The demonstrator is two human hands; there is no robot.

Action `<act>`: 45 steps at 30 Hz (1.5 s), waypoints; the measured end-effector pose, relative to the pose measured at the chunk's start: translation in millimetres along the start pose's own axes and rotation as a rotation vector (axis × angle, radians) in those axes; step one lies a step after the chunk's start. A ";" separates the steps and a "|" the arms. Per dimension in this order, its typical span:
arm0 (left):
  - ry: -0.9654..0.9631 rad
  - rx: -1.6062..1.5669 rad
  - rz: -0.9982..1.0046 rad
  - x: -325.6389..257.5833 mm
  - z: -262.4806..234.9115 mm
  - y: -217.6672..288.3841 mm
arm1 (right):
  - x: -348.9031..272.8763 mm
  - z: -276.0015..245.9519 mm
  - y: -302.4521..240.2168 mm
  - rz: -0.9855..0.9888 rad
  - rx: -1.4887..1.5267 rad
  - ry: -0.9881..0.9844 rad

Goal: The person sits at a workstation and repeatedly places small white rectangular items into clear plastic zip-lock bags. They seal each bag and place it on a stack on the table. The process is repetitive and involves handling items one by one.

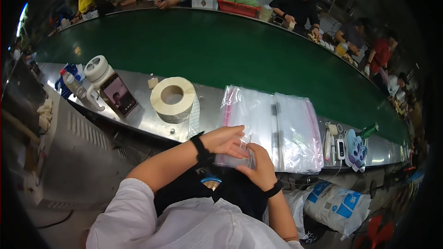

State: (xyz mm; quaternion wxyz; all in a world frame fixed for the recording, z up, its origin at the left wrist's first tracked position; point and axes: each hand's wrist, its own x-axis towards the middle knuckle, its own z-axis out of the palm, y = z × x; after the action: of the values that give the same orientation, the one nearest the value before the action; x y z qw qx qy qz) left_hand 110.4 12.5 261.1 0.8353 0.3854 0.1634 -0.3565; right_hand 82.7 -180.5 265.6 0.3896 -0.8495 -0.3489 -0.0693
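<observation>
Clear plastic bags [297, 129] with pink edge strips lie in two overlapping piles on the metal ledge in front of me. My left hand [227, 142] is at the near left corner of the piles, palm turned up and fingers stretched out against the clear film. My right hand [259, 168] faces it, thumb and fingers closed on a small clear plastic bag [237, 160] at the ledge's near edge. The film is see-through, so its exact outline is hard to make out. Left of the bags stands a large roll of white labels [173, 99], its loose strip hanging toward me.
A green conveyor belt [203, 46] runs beyond the ledge. On the left are a phone [119, 94], a white jug [98, 70] and a plastic bottle [72, 83]. A paw-shaped pouch [355, 151] and green can [368, 130] are right. Several people work across the belt.
</observation>
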 end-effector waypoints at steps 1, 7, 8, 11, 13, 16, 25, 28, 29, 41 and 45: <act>0.035 0.003 0.028 -19.6 -3.5 -3.0 | 0.8 5.7 -5.3 -0.055 -0.142 -0.006; 0.325 0.021 0.415 -125.3 -54.3 -58.8 | 11.4 39.4 18.7 0.051 -0.086 0.068; 0.451 0.015 0.449 -133.7 -65.9 -70.6 | 20.5 30.8 19.0 0.318 0.181 0.041; 0.710 0.072 0.476 -129.3 -95.0 -95.9 | 33.3 -18.3 51.9 0.594 0.809 0.310; 0.764 0.213 0.515 -115.1 -100.7 -102.7 | 21.7 -55.5 78.7 0.660 0.721 0.577; 0.638 0.441 0.554 -84.3 -111.4 -107.4 | -29.3 -110.7 135.3 0.753 0.293 0.715; 0.236 -0.043 0.341 -87.3 -62.6 -93.0 | -74.3 -43.5 58.8 0.590 -0.113 0.610; 0.134 -0.225 0.380 -96.8 -49.7 -86.5 | -37.1 17.5 -15.6 0.473 0.468 -0.140; 0.112 -0.254 0.401 -95.5 -48.7 -85.5 | -28.4 31.8 -30.8 0.401 0.650 -0.271; 0.617 0.012 0.773 -78.8 -43.8 -101.2 | -24.0 54.5 -46.1 0.420 0.696 -0.527; 1.033 1.060 1.246 -100.2 -12.7 -97.9 | -17.4 53.1 -45.2 0.460 0.620 -0.398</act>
State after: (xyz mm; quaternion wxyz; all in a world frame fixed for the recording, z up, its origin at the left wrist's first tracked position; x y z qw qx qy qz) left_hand -29.5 25.3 256.2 0.4173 0.8389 0.0946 0.3364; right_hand 32.2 -131.6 250.1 0.5567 -0.7449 -0.2232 0.2923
